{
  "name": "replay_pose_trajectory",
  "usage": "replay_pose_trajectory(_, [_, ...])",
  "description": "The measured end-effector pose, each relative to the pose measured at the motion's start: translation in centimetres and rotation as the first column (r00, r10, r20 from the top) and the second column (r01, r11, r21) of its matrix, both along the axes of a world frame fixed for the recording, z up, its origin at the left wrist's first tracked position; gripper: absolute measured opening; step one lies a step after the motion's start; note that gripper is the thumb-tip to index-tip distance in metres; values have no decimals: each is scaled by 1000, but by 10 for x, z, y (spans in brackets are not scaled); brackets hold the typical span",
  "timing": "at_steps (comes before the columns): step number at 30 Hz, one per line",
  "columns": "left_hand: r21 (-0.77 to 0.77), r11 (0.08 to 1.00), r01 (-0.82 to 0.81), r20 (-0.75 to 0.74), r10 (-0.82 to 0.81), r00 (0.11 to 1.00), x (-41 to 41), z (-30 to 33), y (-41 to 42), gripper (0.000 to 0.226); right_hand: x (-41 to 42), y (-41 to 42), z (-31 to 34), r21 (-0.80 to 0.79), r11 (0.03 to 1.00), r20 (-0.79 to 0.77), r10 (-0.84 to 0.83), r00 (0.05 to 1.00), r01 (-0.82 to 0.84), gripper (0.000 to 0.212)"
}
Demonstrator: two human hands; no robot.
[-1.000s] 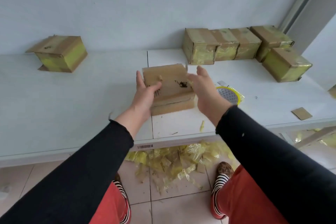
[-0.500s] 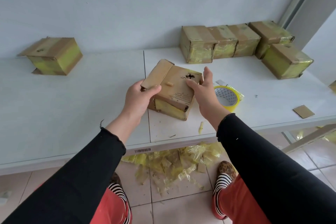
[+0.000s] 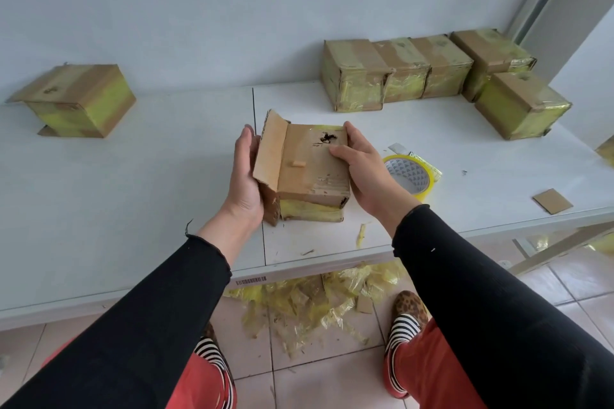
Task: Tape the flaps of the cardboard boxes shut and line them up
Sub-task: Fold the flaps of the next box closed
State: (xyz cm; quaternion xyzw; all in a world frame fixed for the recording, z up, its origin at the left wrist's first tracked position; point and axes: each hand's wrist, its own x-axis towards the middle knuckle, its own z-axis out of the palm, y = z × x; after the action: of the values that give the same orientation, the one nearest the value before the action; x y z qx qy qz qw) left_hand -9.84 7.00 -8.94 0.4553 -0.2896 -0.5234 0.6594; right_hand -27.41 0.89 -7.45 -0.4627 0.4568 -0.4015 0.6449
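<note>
No text can be read; a barcode sticker [image 3: 251,281] (digits illegible) sits on the table's front edge [image 3: 133,292].

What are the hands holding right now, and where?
One cardboard box: left hand grips its left side, right hand its right side, thumb on top.

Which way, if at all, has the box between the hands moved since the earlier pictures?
Yes: the box came toward the person, away from the taped row by the wall.
</note>
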Motion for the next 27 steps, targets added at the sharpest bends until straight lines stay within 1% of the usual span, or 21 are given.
replay_pose_trajectory(3, [40,999,-8,-26,9,1000,-3,-5,-6,54,6,6,2,21,1000,-11,8,1000,-8,66])
replay_pose_trajectory(6, [73,996,-53,-67,58,996,-7,-6,-8,54,16,15,0,-26,999,-37,-35,999,34,64])
replay_pose_trajectory(7, [88,992,-93,-71,99,993,-8,-3,-10,58,17,17,-1,-37,998,-30,-57,998,56,64])
replay_pose_trajectory(9, [111,973,-201,-17,204,979,-9,1,-14,71,18,17,-1,-33,996,-10,-80,997,80,64])
replay_pose_trajectory(11, [103,936,-337,55,333,941,-12,1,-16,71,17,17,-1,-28,996,-11,-88,996,88,64])
replay_pose_trajectory(12, [104,923,-369,68,364,929,-13,1,-14,67,17,18,-1,-29,996,-14,-90,996,90,64])
replay_pose_trajectory(13, [107,926,-363,46,360,932,-13,0,-12,63,18,18,0,-30,995,-13,-93,996,93,64])
replay_pose_trajectory(14, [124,939,-322,-12,326,945,-13,-1,-11,60,18,18,0,-30,995,-11,-96,995,95,64])
replay_pose_trajectory(15, [150,950,-273,-68,285,956,-12,-5,-11,58,19,18,0,-28,995,-10,-98,995,98,64])
replay_pose_trajectory(16, [195,950,-245,-94,266,959,-13,-8,-11,56,19,18,0,-28,995,-10,-100,995,100,64])
replay_pose_trajectory(18, [300,920,-254,-103,296,950,-18,-13,-5,42,18,17,1,-31,994,-9,-106,994,106,64])
replay_pose_trajectory(19, [320,915,-245,-86,286,954,-19,-14,1,39,17,17,1,-31,994,-9,-108,994,108,64])
replay_pose_trajectory(20, [321,926,-200,-73,235,969,-20,-16,4,40,16,16,1,-32,994,-9,-109,994,109,64])
replay_pose_trajectory(21, [287,948,-140,-77,168,983,-18,-17,8,46,16,16,1,-35,994,-12,-108,994,108,65])
replay_pose_trajectory(23, [240,971,-4,-164,45,985,-6,-9,16,74,14,14,1,-46,994,-24,-105,994,104,64])
replay_pose_trajectory(24, [218,974,67,-186,-25,982,3,-5,20,84,13,14,1,-50,993,-29,-105,994,103,63])
replay_pose_trajectory(25, [205,970,128,-152,-98,984,11,-4,22,83,13,15,2,-52,993,-34,-108,994,106,60])
replay_pose_trajectory(26, [209,966,152,-75,-139,987,15,-4,24,72,13,16,3,-48,993,-35,-114,993,112,55])
replay_pose_trajectory(27, [234,964,129,17,-137,990,15,-5,26,57,13,18,3,-35,992,-31,-125,992,124,51])
